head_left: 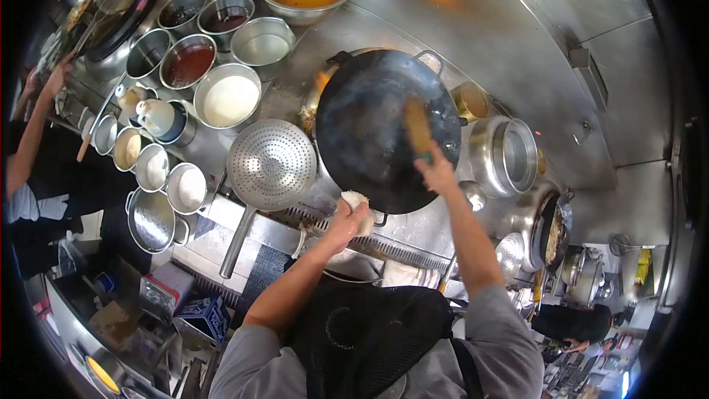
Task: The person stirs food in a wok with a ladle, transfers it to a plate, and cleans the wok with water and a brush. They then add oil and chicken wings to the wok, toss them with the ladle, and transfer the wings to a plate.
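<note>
A large black wok [369,133] sits tilted on the burner, with flame showing at its upper left rim. My right hand [436,174] grips a bamboo wok brush [418,127] whose bristles lie inside the wok. My left hand [348,216] holds a white cloth [356,199] against the wok's near rim, by its handle.
A perforated strainer ladle [271,164] rests left of the wok. Several steel bowls of sauces and seasonings [210,66] crowd the counter to the left. A steel pot [506,155] stands to the right. Another person's arm [33,125] reaches in at far left; another wok [550,233] is at right.
</note>
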`<state>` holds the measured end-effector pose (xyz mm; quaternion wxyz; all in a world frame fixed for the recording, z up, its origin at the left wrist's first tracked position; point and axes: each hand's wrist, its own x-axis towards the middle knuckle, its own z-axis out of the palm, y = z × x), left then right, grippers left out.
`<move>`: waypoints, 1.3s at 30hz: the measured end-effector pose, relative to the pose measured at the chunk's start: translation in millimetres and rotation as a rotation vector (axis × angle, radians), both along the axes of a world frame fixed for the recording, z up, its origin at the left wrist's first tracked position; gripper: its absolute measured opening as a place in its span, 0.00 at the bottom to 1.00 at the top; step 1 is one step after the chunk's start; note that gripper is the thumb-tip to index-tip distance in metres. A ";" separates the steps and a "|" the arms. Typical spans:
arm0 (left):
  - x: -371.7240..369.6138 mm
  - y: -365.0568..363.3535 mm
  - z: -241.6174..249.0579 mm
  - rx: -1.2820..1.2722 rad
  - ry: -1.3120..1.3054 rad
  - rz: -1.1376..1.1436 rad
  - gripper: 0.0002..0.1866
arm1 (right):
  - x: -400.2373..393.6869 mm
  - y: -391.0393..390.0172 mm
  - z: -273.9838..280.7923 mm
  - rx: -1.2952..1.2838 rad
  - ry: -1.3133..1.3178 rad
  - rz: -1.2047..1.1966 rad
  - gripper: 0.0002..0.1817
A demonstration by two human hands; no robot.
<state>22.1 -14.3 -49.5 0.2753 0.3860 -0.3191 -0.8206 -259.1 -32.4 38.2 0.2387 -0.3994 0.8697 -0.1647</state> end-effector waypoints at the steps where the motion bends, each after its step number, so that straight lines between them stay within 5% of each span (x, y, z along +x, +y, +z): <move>1: -5.6 0.4 -21.2 -0.020 -0.008 0.002 0.22 | 41.9 -1.6 35.2 0.151 -0.168 0.131 0.43; 5: 19.7 -10.4 37.3 0.146 0.073 -0.147 0.24 | 18.6 29.9 57.7 0.473 -0.849 0.618 0.47; 8: 24.7 -6.4 64.3 0.192 0.021 -0.182 0.24 | -56.6 6.2 127.4 0.705 -0.234 0.227 0.37; 9: 22.6 -3.4 64.7 0.165 0.020 -0.186 0.23 | -93.2 15.5 101.5 0.314 0.348 0.380 0.35; 11: 19.5 -1.7 60.3 0.122 0.014 -0.171 0.23 | -89.2 -6.7 78.9 -0.410 0.460 -0.042 0.39; 14: 15.9 0.2 59.0 0.053 0.037 -0.133 0.23 | -15.7 -70.2 43.0 -0.986 0.548 -0.345 0.41; 16: 13.0 5.6 41.6 -0.040 -0.022 -0.086 0.22 | 24.0 -86.6 0.4 -0.805 0.406 -0.163 0.43; 17: 10.8 7.4 31.6 -0.068 -0.009 -0.067 0.22 | 60.5 -84.8 27.6 -0.142 -0.248 -0.173 0.44; 18: 10.6 5.3 37.3 -0.072 -0.006 -0.086 0.22 | 81.2 -69.2 9.7 -0.159 -0.391 0.144 0.48; 20: 13.1 -1.3 54.7 0.028 -0.033 -0.121 0.22 | 108.2 -32.0 43.6 0.245 -0.529 0.346 0.51; 22: 13.6 -0.7 54.1 0.022 0.008 -0.120 0.23 | 59.2 25.4 52.9 0.283 -0.425 0.735 0.49; 23: 13.0 -0.2 50.4 0.007 -0.025 -0.125 0.23 | 19.4 47.6 69.2 0.540 -0.787 0.598 0.49; 25: 8.9 0.3 35.4 -0.028 -0.105 -0.155 0.25 | -43.1 75.4 120.0 0.725 -0.540 0.197 0.45; 26: 9.2 -0.1 36.9 -0.027 -0.102 -0.157 0.25 | -77.2 100.8 118.5 0.476 -0.235 0.106 0.42; 28: 10.8 -3.6 40.4 0.073 -0.022 -0.228 0.26 | -129.7 145.2 67.6 -0.247 0.930 0.222 0.40; 29: 11.5 -8.0 43.0 0.068 -0.023 -0.227 0.26 | -107.6 140.0 82.7 -0.252 0.930 0.221 0.40; 31: 23.2 -14.5 47.8 0.127 -0.091 -0.307 0.21 | -43.9 138.2 111.3 -0.775 0.085 -0.557 0.37; 33: 45.9 -20.4 54.7 0.101 -0.116 -0.304 0.22 | 12.5 159.4 120.3 -0.743 0.033 -0.776 0.36; 36: 100.4 -13.1 9.6 -0.154 -0.146 -0.194 0.23 | 65.2 250.2 31.4 -0.685 0.400 -0.536 0.40; 38: 142.5 -15.5 19.8 -0.236 -0.277 -0.229 0.24 | 113.9 316.2 -33.8 -0.352 0.470 -0.418 0.44; 39: 162.5 -18.6 34.2 -0.302 -0.381 -0.271 0.25 | 141.7 329.1 -25.0 -0.061 0.249 -0.406 0.44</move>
